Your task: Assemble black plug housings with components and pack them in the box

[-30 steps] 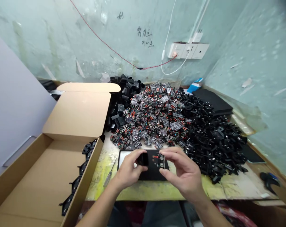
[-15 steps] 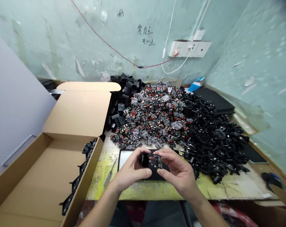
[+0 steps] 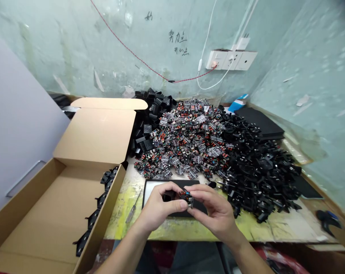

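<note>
In front of me my left hand [image 3: 158, 205] is closed around a small black plastic housing [image 3: 167, 197], mostly hidden by the fingers. Between thumb and fingertips, my right hand [image 3: 216, 205] pinches a small circuit board [image 3: 187, 196] carrying orange and blue parts. The board meets the housing's right side; how far it sits inside is hidden. Under both hands lies a shallow black-rimmed tray [image 3: 145, 195], white at its left and dark at its right. Just beyond is a heap of circuit boards [image 3: 189, 140].
A pile of black housings [image 3: 145, 130] lies back left, and black plug parts [image 3: 260, 171] are heaped at right. The open cardboard box [image 3: 41, 213] on the left holds several black pieces along its right wall. Beside it lies a screwdriver [image 3: 131, 213]. Wall sockets [image 3: 231, 60] carry cables.
My hands have drawn closer together, bringing the circuit board up against the black housing. The board has turned, so its orange and blue parts now show. The view has shifted slightly.
</note>
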